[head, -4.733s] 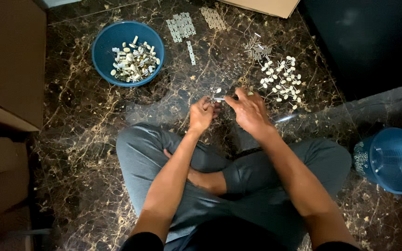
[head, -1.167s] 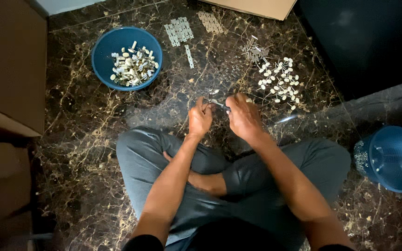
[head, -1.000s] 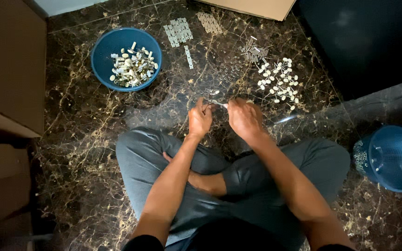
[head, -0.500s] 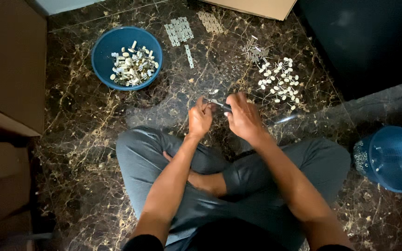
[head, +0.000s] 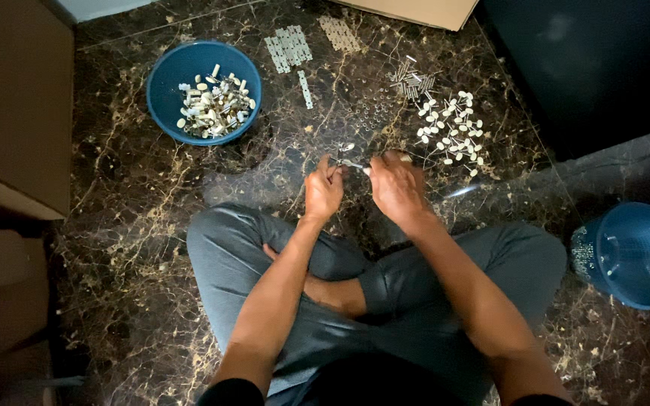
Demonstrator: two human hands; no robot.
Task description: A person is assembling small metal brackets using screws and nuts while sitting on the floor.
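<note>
Two hands met above crossed legs [head: 325, 278]: left hand [head: 323, 192] and right hand [head: 396, 188] pinched a small metal piece [head: 351, 162] between them. Sat at ten o'clock: blue bowl [head: 165, 79] of parts. Lay at one o'clock: scattered white pieces [head: 451, 131].

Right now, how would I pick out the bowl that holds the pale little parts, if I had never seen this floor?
Start from the dark marble floor and look past the seated person's left hand, toward the upper left. There sits a round blue bowl with a heap of small pale parts in it. The other blue container, a mesh-walled basket lying at the far right, shows no such heap.
</note>
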